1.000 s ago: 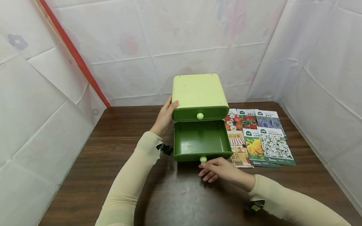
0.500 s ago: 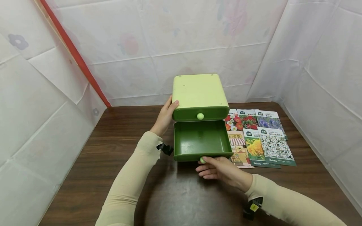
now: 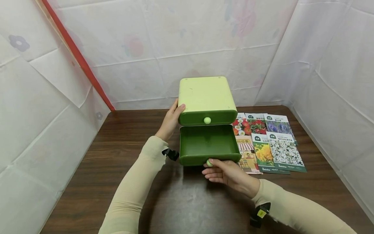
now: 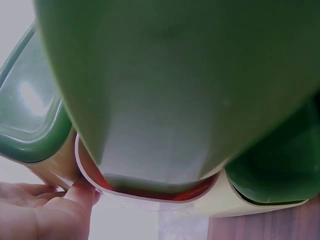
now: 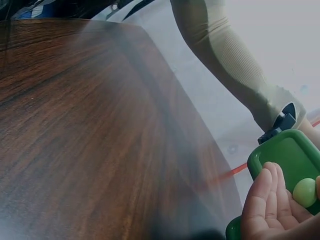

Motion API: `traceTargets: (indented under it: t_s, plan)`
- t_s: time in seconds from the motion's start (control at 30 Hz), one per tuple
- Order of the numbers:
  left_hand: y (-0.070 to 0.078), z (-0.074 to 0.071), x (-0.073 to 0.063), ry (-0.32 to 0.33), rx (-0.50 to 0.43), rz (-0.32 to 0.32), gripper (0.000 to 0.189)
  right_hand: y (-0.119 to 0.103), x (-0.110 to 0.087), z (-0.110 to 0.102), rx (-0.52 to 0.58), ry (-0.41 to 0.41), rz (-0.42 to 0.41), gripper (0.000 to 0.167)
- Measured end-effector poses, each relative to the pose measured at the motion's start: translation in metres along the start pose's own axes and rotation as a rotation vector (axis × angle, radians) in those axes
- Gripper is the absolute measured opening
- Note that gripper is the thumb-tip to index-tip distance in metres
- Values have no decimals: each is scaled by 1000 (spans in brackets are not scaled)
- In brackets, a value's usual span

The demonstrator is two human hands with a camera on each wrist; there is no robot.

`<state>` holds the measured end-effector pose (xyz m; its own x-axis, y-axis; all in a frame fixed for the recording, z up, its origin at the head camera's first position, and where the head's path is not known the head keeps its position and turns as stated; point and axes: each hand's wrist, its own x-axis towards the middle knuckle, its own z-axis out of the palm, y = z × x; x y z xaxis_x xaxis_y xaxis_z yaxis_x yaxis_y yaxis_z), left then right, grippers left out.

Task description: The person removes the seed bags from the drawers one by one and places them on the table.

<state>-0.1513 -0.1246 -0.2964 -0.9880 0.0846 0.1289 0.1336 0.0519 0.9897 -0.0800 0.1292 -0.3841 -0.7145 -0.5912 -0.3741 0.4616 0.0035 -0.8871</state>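
Note:
A small drawer cabinet (image 3: 205,92) with a pale yellow-green top stands near the back of the table. Its upper drawer (image 3: 193,119) is closed. The drawer (image 3: 191,160) below is pulled out, and bare green inside. My left hand (image 3: 168,123) rests against the cabinet's left side, thumb at the top edge. In the left wrist view, that hand (image 4: 47,210) touches the casing beside the pulled-out drawer (image 4: 160,90). With thumb and forefinger my right hand (image 3: 232,175) pinches the lower drawer's round knob (image 3: 208,163). Its other fingers (image 5: 257,202) extend loosely in the right wrist view.
Several flower seed packets (image 3: 283,151) lie right of the cabinet, some overlapping. The wooden table (image 3: 125,146) runs left and forward of it. Printed white sheeting (image 3: 131,48) hangs behind and at both sides.
My right hand has settled its thumb on the lower knob and risen slightly. The lower drawer's front has lifted or shifted back a little. The left hand stays in place.

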Motion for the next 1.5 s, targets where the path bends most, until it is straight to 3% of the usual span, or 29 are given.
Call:
traceTargets:
  t_s: [0.2,0.53,0.93,1.23,1.5]
  plan:
    - [0,0,1,11,12,-13,71,-5,0,-2,-3,-1,-9,55]
    - [-26,-7,19,41,-8,-22,75,-14,11,-6,10,26,-17,46]
    - [-27,-5,19,37,-30,-6,74,-29,32,-9,4,61,-48,32]
    - [-27,-6,18,30,-36,-13,72,-43,52,-11,-5,114,-51,45]
    - [-28,-5,19,38,-31,9,75,-52,65,-13,8,127,-74,44]
